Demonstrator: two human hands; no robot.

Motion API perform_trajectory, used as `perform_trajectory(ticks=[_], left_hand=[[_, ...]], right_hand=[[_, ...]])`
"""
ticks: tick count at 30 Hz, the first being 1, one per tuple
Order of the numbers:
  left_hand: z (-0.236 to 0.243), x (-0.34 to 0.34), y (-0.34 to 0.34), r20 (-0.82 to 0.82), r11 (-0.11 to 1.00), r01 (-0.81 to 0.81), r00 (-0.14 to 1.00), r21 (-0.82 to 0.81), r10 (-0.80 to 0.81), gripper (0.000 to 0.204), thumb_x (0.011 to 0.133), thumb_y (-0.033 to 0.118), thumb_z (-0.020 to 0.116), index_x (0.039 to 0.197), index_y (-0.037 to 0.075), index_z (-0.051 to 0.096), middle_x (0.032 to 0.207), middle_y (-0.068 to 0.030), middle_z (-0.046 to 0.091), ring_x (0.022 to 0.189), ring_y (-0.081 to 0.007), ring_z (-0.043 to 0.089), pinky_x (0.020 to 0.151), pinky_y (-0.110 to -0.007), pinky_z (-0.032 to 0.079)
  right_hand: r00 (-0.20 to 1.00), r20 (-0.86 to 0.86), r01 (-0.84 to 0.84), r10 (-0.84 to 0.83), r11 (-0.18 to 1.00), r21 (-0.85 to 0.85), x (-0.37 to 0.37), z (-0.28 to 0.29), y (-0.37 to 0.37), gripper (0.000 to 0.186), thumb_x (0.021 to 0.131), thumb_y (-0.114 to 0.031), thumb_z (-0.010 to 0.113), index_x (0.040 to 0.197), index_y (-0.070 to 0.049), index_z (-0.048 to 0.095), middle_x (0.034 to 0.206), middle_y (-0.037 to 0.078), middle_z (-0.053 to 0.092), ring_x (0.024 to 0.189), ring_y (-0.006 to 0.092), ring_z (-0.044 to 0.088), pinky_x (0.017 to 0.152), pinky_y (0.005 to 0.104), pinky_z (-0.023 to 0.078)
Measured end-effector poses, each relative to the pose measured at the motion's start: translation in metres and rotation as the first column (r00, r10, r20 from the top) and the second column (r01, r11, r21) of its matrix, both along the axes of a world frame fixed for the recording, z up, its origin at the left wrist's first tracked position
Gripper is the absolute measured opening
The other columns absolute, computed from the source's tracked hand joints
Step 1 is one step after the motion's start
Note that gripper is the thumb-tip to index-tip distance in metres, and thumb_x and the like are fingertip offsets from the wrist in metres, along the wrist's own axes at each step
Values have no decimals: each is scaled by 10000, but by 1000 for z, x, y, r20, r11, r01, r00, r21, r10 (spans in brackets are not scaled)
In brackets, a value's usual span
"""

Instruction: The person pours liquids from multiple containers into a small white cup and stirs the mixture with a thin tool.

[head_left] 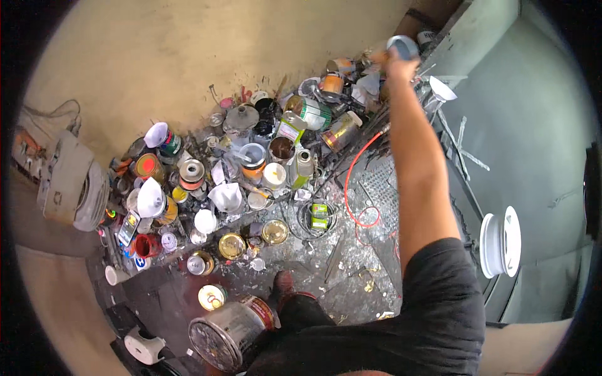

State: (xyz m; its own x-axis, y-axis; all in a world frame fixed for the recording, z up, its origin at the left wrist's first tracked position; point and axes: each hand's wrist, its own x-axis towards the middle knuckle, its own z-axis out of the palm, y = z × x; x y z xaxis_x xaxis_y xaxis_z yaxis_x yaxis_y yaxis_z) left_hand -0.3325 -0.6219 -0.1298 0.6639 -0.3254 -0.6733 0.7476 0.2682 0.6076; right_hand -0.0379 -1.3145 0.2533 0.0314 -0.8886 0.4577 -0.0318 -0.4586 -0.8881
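Note:
My right arm reaches far out to the upper right, over the back end of the cluttered paint bench. At its end my right hand [400,65], blurred by motion, has its fingers round a round can [403,47] with a pale rim and a blue-grey top. What the can holds is too smeared to tell. Close by the hand are an orange-labelled tin [332,83] and crumpled white paper strainers [369,84]. A white paper cone [443,89] stands to the right of my wrist. My left hand is not in view.
Paint cans, bottles and strainers crowd the bench, among them a green-labelled can [311,113]. A red hose [347,188] curls on the floor near green boxes [319,216]. A white wheel rim [500,242] hangs right. A large drum [226,335] and a white stool [144,346] stand near me.

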Motion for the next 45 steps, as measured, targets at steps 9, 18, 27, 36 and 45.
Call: perform_trajectory(ticks=[9, 18, 27, 36, 45], left_hand=[[70, 4, 0, 230, 974, -76, 965, -213, 125, 460, 1087, 364, 502, 1420, 53, 565, 1358, -124, 638, 1229, -241, 615, 1076, -394, 508], [159, 19, -27, 399, 902, 86, 912, -422, 100, 450, 1087, 364, 508, 1408, 58, 581, 1337, -113, 659, 1211, -231, 630, 1065, -389, 522], [184, 77, -19, 593, 942, 65, 762, 330, -261, 451, 1111, 370, 451, 1390, 40, 581, 1311, -128, 660, 1183, -205, 639, 993, -383, 537], [318, 17, -22, 469, 508, 225, 207, 831, -859, 1295, 519, 288, 973, 1622, 185, 302, 1691, -257, 154, 1551, -455, 205, 1255, -502, 243], [299, -6, -12, 485, 548, 193, 293, 814, -824, 1297, 493, 361, 933, 1606, 155, 302, 1624, -258, 259, 1529, -437, 267, 1251, -495, 260]], right_hand=[[-103, -211, -730, 972, 70, 680, -186, -222, 231, 821, 975, -575, 633, 1525, 6, 443, 1507, 196, 509, 1406, 297, 467, 1169, 425, 372], [188, 974, -439, 127, -876, 199, -324, -281, 422, 1088, 838, -901, 441, 1594, -123, 357, 1588, 186, 435, 1391, 441, 479, 1139, 647, 383], [301, 949, -554, 99, -791, 258, -383, -312, 376, 942, 922, -770, 376, 1577, -94, 391, 1550, 179, 497, 1375, 441, 514, 1134, 621, 404], [280, 909, -373, 310, -837, 400, -361, -301, 374, 963, 873, -763, 462, 1566, -95, 419, 1520, 190, 532, 1341, 406, 557, 1140, 576, 411], [268, 889, -304, 371, -843, 444, -365, -300, 382, 1043, 833, -815, 534, 1547, -62, 435, 1486, 199, 562, 1309, 394, 593, 1117, 553, 450]])
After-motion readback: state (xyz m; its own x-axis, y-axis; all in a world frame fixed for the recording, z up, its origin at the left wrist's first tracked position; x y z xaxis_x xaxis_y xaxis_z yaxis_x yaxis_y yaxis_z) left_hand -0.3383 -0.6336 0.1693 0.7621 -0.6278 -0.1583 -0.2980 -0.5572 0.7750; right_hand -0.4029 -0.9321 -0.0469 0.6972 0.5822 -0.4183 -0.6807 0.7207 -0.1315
